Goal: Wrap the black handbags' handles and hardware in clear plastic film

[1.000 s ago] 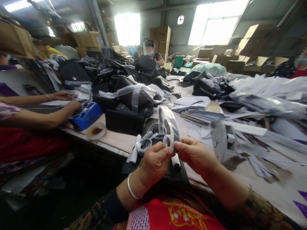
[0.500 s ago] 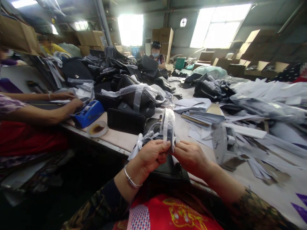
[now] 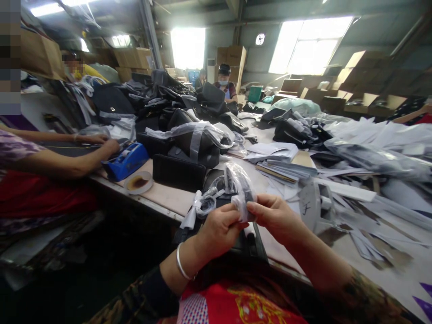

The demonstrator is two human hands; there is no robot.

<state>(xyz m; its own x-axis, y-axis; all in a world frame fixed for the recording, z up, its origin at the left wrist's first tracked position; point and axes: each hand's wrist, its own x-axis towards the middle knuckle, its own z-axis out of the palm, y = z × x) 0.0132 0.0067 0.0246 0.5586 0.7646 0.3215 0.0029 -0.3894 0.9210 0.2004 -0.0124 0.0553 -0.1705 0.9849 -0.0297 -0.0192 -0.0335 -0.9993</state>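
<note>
A curved bag strap (image 3: 240, 180) in clear plastic wrap arches up between my two hands. My left hand (image 3: 221, 227) is closed, pinching the wrapped strap at its lower left end. On the right side, my right hand (image 3: 275, 216) grips the same strap between thumb and fingers. Beneath them lies a black bag (image 3: 256, 245) at the table's front edge, partly hidden by my hands and forearms. A coiled, plastic-wrapped cord (image 3: 206, 203) with a white wrapped end rests just left of the strap.
A roll of clear tape (image 3: 138, 182) and a blue tape dispenser (image 3: 126, 161) lie to the left, beside a co-worker's arms (image 3: 77, 157). Black bags (image 3: 178, 173) are piled behind. Paper sheets (image 3: 286, 166) and a white tape dispenser (image 3: 313, 204) occupy the right.
My left hand has turned, its back now more toward me, while my right thumb has come onto the strap. The strap leans further right, and the coiled cord shows more.
</note>
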